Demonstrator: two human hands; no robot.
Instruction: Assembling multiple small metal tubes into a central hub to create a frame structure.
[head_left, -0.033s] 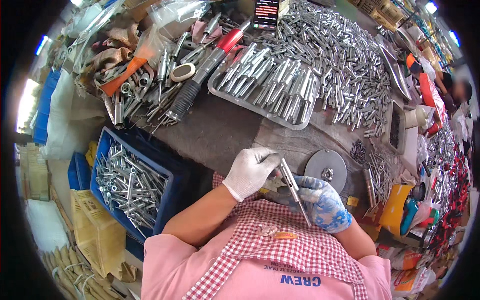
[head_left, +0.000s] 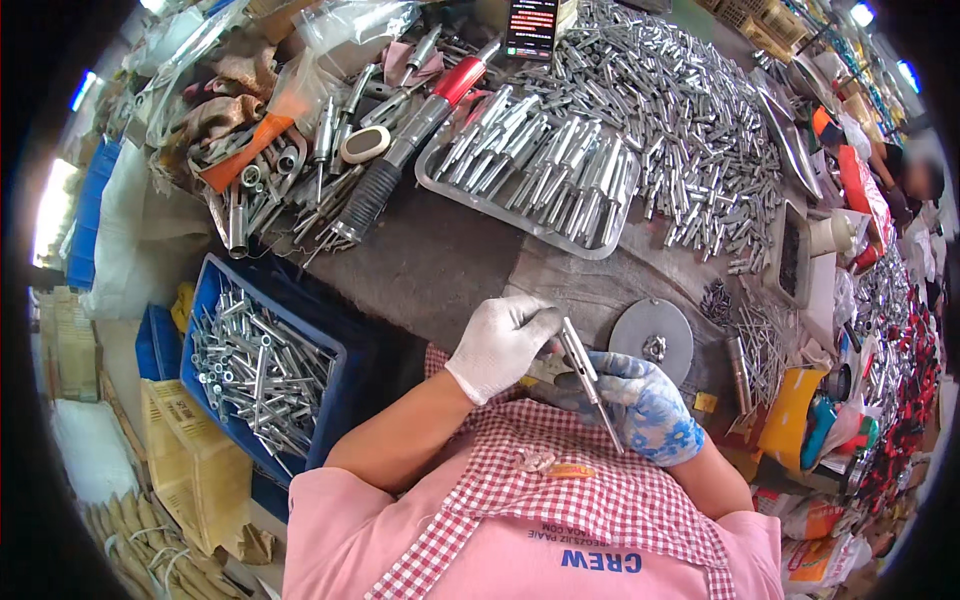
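My right hand (head_left: pixel 650 405), in a blue and white patterned glove, is closed round a slotted metal tube (head_left: pixel 575 350) with a thin rod sticking out of its lower end. The tube slants, its thicker end up and away from me. Beside that upper end is my left hand (head_left: pixel 497 345) in a white glove, with fingers curled and tips pinched together. Whatever those fingertips hold is hidden. Just beyond my right hand lies a round grey disc (head_left: pixel 665 325) with small metal bits at its centre.
Rows of similar metal parts fill a clear tray (head_left: pixel 520 222). Behind it spreads a large heap of metal tubes (head_left: pixel 690 130). A blue crate (head_left: pixel 335 400) of metal parts stands at left. A red and black power tool (head_left: pixel 400 150), a phone (head_left: pixel 531 28) and thin rods (head_left: pixel 765 335) lie around.
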